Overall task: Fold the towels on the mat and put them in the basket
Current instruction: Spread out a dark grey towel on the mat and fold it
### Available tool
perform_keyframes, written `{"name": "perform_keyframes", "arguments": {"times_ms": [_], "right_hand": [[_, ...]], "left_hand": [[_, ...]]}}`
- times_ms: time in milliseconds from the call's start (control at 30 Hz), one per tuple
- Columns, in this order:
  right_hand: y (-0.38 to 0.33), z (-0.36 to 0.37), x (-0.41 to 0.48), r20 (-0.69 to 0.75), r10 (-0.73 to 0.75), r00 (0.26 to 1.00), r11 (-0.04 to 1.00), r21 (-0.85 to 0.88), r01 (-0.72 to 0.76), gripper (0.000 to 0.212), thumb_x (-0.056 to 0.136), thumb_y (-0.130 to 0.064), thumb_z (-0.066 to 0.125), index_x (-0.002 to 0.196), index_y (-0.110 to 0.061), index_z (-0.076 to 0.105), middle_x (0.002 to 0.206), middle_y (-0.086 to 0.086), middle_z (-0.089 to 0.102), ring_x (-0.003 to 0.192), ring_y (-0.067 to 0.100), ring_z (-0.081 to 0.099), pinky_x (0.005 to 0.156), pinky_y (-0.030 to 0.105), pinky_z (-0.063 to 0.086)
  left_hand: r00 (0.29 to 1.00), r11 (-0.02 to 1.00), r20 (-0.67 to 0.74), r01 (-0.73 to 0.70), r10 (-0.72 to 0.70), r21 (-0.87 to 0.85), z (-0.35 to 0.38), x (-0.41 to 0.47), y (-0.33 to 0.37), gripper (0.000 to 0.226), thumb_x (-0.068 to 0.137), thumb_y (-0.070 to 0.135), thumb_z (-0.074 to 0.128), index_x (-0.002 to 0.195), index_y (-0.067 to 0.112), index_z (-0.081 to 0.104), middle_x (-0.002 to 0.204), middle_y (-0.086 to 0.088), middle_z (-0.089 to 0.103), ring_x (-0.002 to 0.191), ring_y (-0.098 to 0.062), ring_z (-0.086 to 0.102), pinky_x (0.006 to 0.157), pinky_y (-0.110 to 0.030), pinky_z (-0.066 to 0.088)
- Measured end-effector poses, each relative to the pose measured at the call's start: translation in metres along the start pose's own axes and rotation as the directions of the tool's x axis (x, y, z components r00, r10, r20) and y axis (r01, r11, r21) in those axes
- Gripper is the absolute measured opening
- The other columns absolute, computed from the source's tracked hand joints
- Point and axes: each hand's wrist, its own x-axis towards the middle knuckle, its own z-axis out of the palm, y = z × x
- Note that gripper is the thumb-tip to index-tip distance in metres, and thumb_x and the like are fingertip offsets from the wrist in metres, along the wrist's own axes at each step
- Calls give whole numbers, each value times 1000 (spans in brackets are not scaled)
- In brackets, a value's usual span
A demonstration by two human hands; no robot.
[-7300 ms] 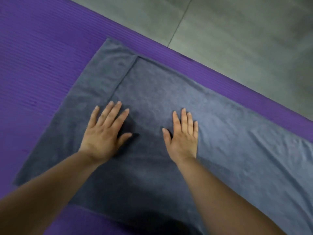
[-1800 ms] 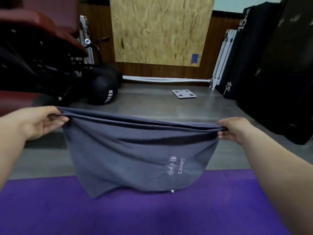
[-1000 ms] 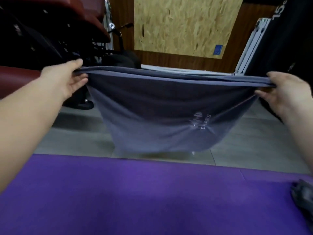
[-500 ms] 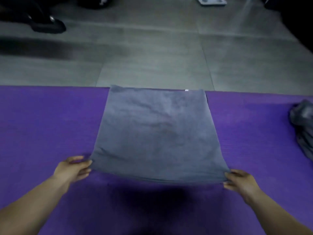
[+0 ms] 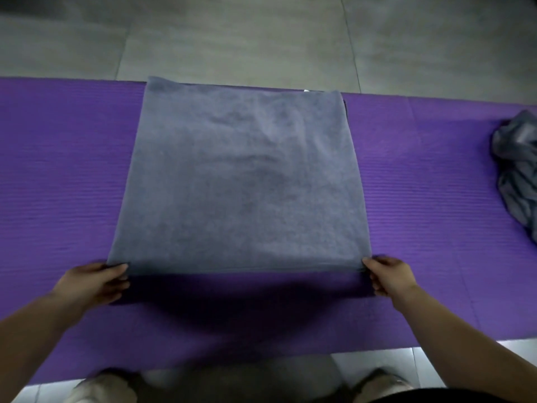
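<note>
Lays the towel (image 5: 241, 181) out flat in the middle of the frame, square on the mat (image 5: 58, 170), after holding it stretched in the air about a second ago. Pinches the near left corner with the left hand (image 5: 93, 282) and the near right corner with the right hand (image 5: 388, 276), with fingers curled round the edge at both ends. Keeps that near edge raised a little off the mat, to judge by the dark shadow beneath it, and rests the far edge at the mat's far border, just beside the floor (image 5: 232, 39). Compared with half a second back, shows the same square sitting more evenly, with little sag along the near edge, so seems to be giving a last tug to take out slack. Points to one fold already made and now set down, with another fold probably to come, perhaps near edge over to far edge or one side over the other. Leaves a second towel (image 5: 517, 167) crumpled at the right edge of the frame, well apart from the first and not yet folded. Shows no basket anywhere in view, so cannot tell how far off the putting-away lies. Suggests roughly the middle of the work on this piece and more than half of the whole job left.
</note>
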Motion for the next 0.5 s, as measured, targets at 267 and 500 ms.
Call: {"name": "perform_keyframes", "arguments": {"times_ms": [267, 500], "right_hand": [[-6, -20, -10, 143, 60, 988, 846, -532, 25, 36, 86, -6, 56, 53, -9, 44, 31, 0, 34, 37, 15, 32, 28, 13, 23], [25, -18, -22, 67, 23, 998, 810, -586, 21, 33, 85, -11, 60, 56, -8, 45, 47, 6, 47, 49, 16, 41, 39, 21, 31]], "left_hand": [[996, 965, 23, 82, -91, 250, -32, 13, -20, 19, 87, -7, 49, 71, -2, 58, 41, -11, 60, 34, -22, 55, 35, -22, 45], [996, 711, -76, 26, 38, 702, -19, 2, -40, 38, 68, 26, 80, 49, 3, 56, 39, -12, 51, 37, -22, 51, 41, -23, 37]]}}
